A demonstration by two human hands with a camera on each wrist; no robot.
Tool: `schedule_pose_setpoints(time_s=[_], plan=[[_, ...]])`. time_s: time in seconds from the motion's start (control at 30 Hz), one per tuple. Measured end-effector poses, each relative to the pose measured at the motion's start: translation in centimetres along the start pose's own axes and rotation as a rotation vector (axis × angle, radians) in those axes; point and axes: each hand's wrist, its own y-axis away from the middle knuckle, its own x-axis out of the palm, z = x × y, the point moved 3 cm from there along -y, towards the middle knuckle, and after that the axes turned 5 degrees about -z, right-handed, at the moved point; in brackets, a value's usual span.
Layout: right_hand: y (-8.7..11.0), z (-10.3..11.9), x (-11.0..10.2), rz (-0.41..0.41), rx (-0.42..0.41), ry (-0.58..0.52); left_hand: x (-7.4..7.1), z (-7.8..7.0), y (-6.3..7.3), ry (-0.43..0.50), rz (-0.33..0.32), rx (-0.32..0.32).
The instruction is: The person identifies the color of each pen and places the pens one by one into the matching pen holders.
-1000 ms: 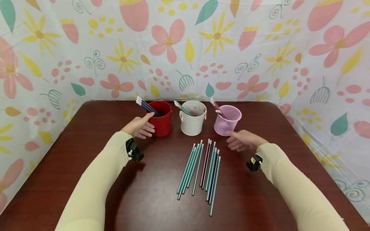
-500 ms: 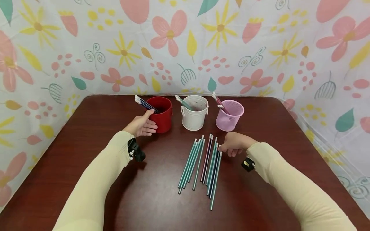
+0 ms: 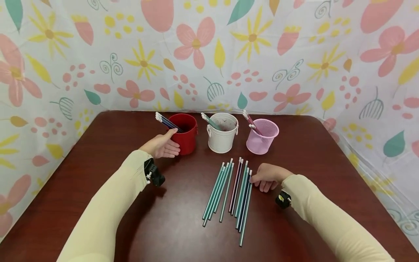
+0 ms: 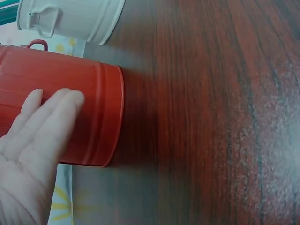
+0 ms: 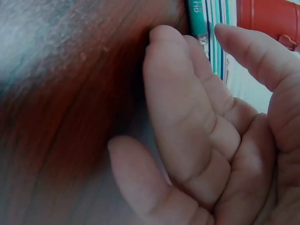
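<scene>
In the head view, my left hand (image 3: 163,145) rests beside the red bucket (image 3: 186,143), thumb at the rim and fingers extended along its outside. Dark blue pencils (image 3: 166,121) lean out of that bucket. My right hand (image 3: 269,176), fingers bent, is at the eraser ends of the right-hand row of pencils (image 3: 240,203), which mixes green, dark blue and purplish ones. Close up in the right wrist view, thumb and index finger stand apart near a green pencil (image 5: 197,18) marked HB. Whether they touch it is hard to see. More green pencils (image 3: 215,193) lie just left.
A white bucket (image 3: 220,140) with green pencils and a pink mesh cup (image 3: 260,143) with reddish pencils stand to the right of the red bucket. Behind the brown table (image 3: 176,225) hangs a flower-patterned cloth (image 3: 196,83).
My right hand has moved from beside the pink cup toward the front left, to the pencils' eraser ends, its fingers bending more. The left hand stays by the red bucket.
</scene>
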Motion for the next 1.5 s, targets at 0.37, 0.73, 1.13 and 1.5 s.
schedule_pose_setpoints(time_s=[0.37,0.73,1.13,1.5], plan=[[-0.3,1.1,0.8,-0.068,0.004,0.062,-0.4,0.4,-0.2,-0.047,0.033,0.018],[-0.3,0.8,1.3,-0.14,0.05,-0.033,0.4,0.5,-0.8,-0.015,-0.039,0.013],[1.1,1.3,-1.6,-0.156,-0.095,-0.363,0.8,0.4,-1.0,-0.005,-0.04,0.022],[5.7,4.9,-6.2,-0.363,-0.584,-0.627,0.8,0.6,-1.0,0.038,-0.078,-0.004]])
